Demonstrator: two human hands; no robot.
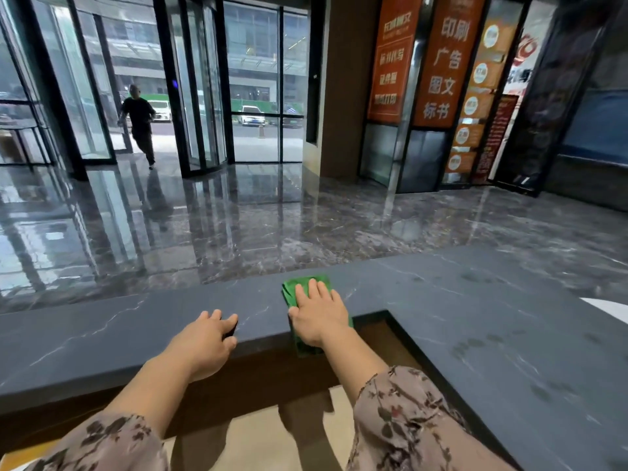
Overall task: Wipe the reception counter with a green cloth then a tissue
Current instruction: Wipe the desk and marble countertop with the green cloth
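So the biggest thing here is the glossy dark marble floor [238, 226] of a lobby, with reflections all over it, running out to the glass entrance doors [204, 79] at the far left. Nearer is the surface [475, 317], a dark grey stone-look top with pale veins. It's a narrow strip across the middle that widens into a big slab on the right, and that slab has dull smudgy marks on it. On the far right wall there are tall orange banners [441, 62] with white lettering. A person in dark clothes [141, 120] is over by the doors, well away from the surface. Up close, both arms reach forward out of floral sleeves [407, 419]. The left hand [207, 345] rests on the near edge of the narrow strip, fingers loosely bent on top and thumb at the rim, not holding anything as far as I can tell. The right hand [319, 314] is just to its right, laid flat with straight fingers, pressing down on the green cloth [292, 290]. The cloth sits across the strip near where it meets the wide slab. Its far end pokes out past the fingertips by the far edge, and its near end hangs over the near edge below the wrist. A bit of something white [608, 309] peeks in at the right edge, can't tell what it is.
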